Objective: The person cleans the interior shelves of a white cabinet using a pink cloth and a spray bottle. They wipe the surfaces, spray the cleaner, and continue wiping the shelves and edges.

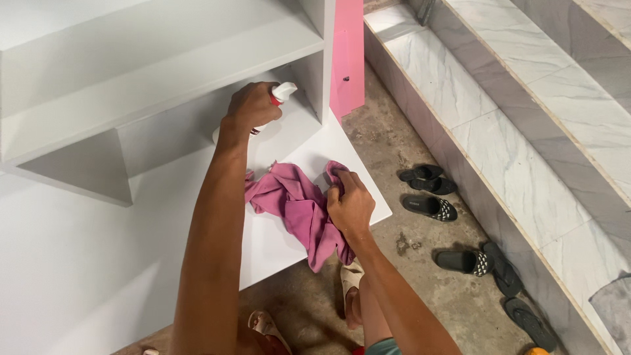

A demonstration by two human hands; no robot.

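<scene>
We hold a white plastic spray bottle with a red collar (279, 98) in our left hand (250, 106), fingers wrapped tight around its body, the nozzle pointing into the lower recess of a white laminated shelf unit (164, 59). Our right hand (350, 205) clamps a bunched end of a crumpled magenta cotton cloth (296, 207), which lies spread on the white flat board of the unit (276, 246), close to its front right corner. A pink vertical side panel (348, 56) rises just beyond the bottle.

What could go wrong, as we judge it: the board juts out over the rough concrete floor (420, 289), and the cloth's loose tail hangs over its edge, so a hard wipe towards us could drag it off into the dirt and carry grit back onto the white surface. Spray let go this close to the recess may run into the joints. Our sandalled feet (351, 283) stand right under the corner of the board. Black sandals with checked straps (437, 205) lie scattered near the grey-veined marble steps (526, 151), well apart from our hands.
</scene>
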